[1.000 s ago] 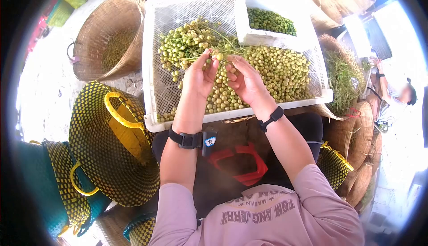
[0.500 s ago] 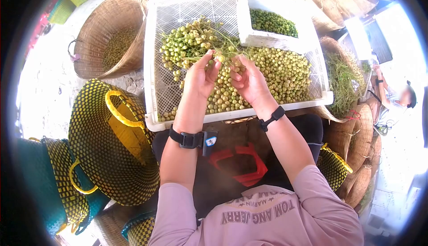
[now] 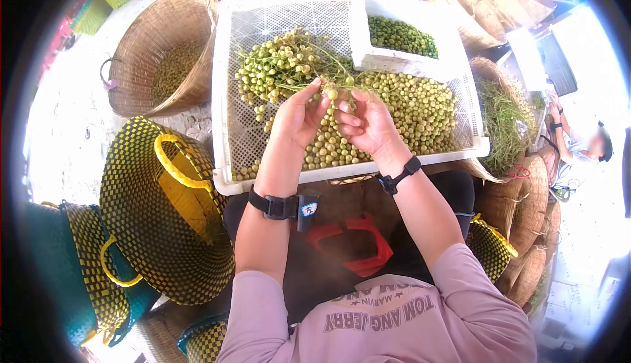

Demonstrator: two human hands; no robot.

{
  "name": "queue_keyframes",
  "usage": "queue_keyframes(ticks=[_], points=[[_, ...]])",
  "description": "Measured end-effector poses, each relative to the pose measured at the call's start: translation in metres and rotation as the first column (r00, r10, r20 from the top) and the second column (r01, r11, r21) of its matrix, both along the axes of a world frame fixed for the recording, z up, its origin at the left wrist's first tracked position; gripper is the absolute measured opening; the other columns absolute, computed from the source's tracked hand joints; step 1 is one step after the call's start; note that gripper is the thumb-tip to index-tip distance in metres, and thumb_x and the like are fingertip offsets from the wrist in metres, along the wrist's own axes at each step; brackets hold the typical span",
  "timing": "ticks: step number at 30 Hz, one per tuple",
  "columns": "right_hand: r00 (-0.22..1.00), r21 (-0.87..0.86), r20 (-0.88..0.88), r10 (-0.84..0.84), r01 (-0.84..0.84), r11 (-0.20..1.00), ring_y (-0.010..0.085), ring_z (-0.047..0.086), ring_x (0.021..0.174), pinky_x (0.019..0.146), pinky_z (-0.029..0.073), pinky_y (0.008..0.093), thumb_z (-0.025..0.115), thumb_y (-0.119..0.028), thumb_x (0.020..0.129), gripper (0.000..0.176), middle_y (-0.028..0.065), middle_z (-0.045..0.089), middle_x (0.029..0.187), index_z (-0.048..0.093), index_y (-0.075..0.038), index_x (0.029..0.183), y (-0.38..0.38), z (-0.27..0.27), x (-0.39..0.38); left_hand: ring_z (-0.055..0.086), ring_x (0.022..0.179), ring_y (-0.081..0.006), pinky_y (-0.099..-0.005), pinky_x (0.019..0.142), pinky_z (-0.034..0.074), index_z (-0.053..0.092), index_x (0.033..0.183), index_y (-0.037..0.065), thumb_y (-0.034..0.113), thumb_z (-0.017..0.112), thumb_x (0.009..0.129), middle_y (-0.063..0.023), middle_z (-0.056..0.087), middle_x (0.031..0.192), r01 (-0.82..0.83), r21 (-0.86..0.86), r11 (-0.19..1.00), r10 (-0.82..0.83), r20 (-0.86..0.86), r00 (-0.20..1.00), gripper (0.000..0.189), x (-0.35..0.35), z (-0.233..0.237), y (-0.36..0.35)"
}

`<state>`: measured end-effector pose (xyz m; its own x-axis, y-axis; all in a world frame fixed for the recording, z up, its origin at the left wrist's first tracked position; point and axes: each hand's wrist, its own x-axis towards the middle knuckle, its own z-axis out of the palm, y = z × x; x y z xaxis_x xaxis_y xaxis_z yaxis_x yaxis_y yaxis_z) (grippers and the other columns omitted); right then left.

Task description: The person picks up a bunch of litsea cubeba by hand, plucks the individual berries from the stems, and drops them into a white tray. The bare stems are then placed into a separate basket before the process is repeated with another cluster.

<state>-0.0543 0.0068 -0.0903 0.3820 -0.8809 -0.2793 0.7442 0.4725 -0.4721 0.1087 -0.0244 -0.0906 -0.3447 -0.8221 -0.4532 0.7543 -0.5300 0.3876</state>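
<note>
Over the white perforated tray (image 3: 225,133), my left hand (image 3: 301,114) and my right hand (image 3: 368,121) face each other around a thin stem with round yellow-green fruits (image 3: 332,93). The fingers of my left hand pinch at the fruits. My right hand's fingers curl around the stem side. A heap of fruits on stems (image 3: 273,64) lies beyond my left hand, and loose fruits (image 3: 420,110) spread to the right and beneath both hands. A white box (image 3: 394,57) with small green fruits (image 3: 402,36) sits in the tray's far right part.
A wicker basket (image 3: 135,67) with fruits stands at the left. Nearer is a yellow-and-black woven basket (image 3: 131,198). Green stems (image 3: 499,123) fill a basket at the right, with more wicker baskets (image 3: 526,198) below. Another person (image 3: 578,143) is at the far right.
Both hands stay nearly in place, with slight finger movement. The fruit between them has shifted a little to the right, and my right hand's fingers are more curled.
</note>
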Motion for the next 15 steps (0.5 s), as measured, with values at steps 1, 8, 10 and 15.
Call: queue_keyframes(ticks=[1,8,10,15], points=[[1.000,0.000,0.000,0.001,-0.001,1.000,0.0068,0.039,0.053,0.042,0.028,0.0174,0.060,-0.025,0.087,0.019,0.0009,0.052,0.076,0.058,-0.007,0.093,0.001,0.001,0.000,0.065,0.068,-0.0130,-0.0174,0.059,0.058,0.058,0.108,0.002,0.013,0.056,0.093,-0.0082,0.065,0.089,-0.001,0.000,1.000,0.001,0.000,1.000,0.019,0.001,-0.002,0.000],[0.995,-0.059,-0.086,0.045,-0.050,0.997,0.0074,0.040,0.051,0.039,0.026,0.0187,0.054,-0.024,0.088,0.015,0.0018,0.053,0.075,0.055,-0.010,0.090,0.016,0.003,0.005,0.064,0.076,-0.0138,-0.0233,0.067,0.058,0.061,0.102,0.001,0.012,0.062,0.090,-0.0073,0.064,0.089,-0.311,-0.210,0.927,0.349,0.181,0.919,0.016,-0.003,0.002,0.000],[0.985,-0.068,-0.175,-0.010,-0.002,0.998,0.0062,0.040,0.052,0.038,0.025,0.0183,0.056,-0.026,0.089,0.016,0.0011,0.053,0.075,0.056,-0.010,0.091,0.017,0.012,0.016,0.063,0.076,-0.0130,-0.0244,0.069,0.056,0.062,0.099,0.001,0.013,0.063,0.090,-0.0067,0.065,0.091,-0.310,-0.383,0.870,0.438,0.312,0.843,0.015,-0.007,0.002,0.001],[0.873,-0.089,-0.463,-0.152,0.125,0.988,0.0021,0.038,0.053,0.039,0.025,0.0169,0.065,-0.031,0.089,0.024,-0.0022,0.052,0.076,0.058,-0.009,0.094,0.007,0.012,0.025,0.061,0.076,-0.0105,-0.0227,0.068,0.055,0.062,0.101,0.000,0.015,0.061,0.091,-0.0075,0.066,0.089,-0.156,-0.515,0.843,0.430,0.470,0.771,0.018,-0.015,0.009,0.008]])
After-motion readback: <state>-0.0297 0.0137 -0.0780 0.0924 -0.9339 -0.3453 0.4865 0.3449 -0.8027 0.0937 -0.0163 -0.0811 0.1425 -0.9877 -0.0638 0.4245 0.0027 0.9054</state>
